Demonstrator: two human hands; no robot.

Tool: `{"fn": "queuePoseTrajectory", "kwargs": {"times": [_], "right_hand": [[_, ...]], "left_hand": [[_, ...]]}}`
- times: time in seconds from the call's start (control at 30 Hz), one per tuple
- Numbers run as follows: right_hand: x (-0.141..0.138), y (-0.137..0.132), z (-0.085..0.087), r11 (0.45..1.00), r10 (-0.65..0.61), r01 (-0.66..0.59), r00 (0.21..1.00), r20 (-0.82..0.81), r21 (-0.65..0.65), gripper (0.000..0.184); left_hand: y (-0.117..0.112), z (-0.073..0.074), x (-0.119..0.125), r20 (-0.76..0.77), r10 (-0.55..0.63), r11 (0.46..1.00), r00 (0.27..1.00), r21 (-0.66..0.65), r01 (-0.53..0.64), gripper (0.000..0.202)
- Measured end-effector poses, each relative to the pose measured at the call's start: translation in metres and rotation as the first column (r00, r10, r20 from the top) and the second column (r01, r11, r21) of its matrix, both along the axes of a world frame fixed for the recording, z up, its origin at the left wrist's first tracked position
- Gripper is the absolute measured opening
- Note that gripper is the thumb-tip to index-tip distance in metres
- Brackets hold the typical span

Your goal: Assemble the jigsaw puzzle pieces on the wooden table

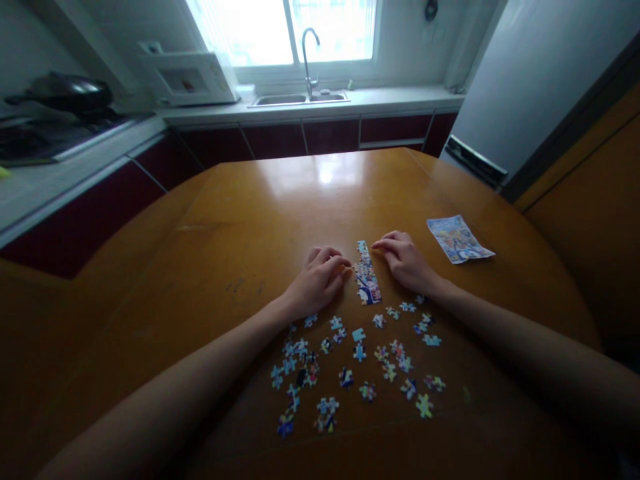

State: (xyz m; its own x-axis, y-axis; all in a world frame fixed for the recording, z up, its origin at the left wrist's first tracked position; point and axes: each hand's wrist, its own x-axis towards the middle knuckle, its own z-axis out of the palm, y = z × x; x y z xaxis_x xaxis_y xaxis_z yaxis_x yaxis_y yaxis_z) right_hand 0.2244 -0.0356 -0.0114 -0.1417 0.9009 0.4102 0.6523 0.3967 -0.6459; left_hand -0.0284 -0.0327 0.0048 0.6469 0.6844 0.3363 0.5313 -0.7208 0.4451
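A narrow strip of joined jigsaw pieces point(369, 283) lies on the wooden table between my hands. At its left side, my left hand point(320, 279) is closed, thumb and fingertips pinching a small puzzle piece point(349, 268) against or very near the strip's left edge. Across from it, my right hand point(404, 259) rests with fingers stretched toward the strip's upper right edge; nothing shows in it, and I cannot tell whether the fingertips touch the strip. Nearer to me, many loose puzzle pieces point(359, 352) are scattered, some overlapping in a cluster point(301, 347) by my left forearm.
A creased printed picture sheet point(457, 239) lies to the right of my right hand on the table point(240, 213). Beyond the table are a counter with a sink point(300, 100), a tap point(310, 60), a white microwave point(187, 77), a pan point(70, 93) on the stove and a fridge point(540, 80).
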Motion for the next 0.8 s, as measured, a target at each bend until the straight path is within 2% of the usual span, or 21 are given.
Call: {"fn": "queuePoseTrajectory", "kwargs": {"times": [0.2, 0.37, 0.57, 0.8], "right_hand": [[-0.002, 0.008, -0.005, 1.0, 0.019, -0.015, 0.981, 0.192, -0.024, 0.033], [-0.003, 0.011, -0.004, 0.999, 0.029, -0.019, 0.96, 0.277, -0.04, 0.037], [-0.003, 0.007, -0.001, 0.998, 0.066, -0.057, 0.958, 0.279, -0.04, 0.034], [-0.002, 0.007, -0.002, 0.999, 0.039, -0.034, 0.981, 0.189, -0.029, 0.032]], "left_hand": [[0.001, -0.001, 0.001, 0.017, -0.003, 1.0, 1.0, 0.012, 0.003, 0.018], [0.002, -0.002, 0.001, 0.013, -0.003, 1.0, 1.0, 0.006, 0.003, 0.018], [0.002, -0.001, 0.0, 0.014, 0.006, 1.0, 1.0, 0.004, -0.006, 0.016], [0.001, -0.002, -0.001, 0.044, 0.007, 1.0, 0.999, -0.002, -0.007, 0.015]]}}
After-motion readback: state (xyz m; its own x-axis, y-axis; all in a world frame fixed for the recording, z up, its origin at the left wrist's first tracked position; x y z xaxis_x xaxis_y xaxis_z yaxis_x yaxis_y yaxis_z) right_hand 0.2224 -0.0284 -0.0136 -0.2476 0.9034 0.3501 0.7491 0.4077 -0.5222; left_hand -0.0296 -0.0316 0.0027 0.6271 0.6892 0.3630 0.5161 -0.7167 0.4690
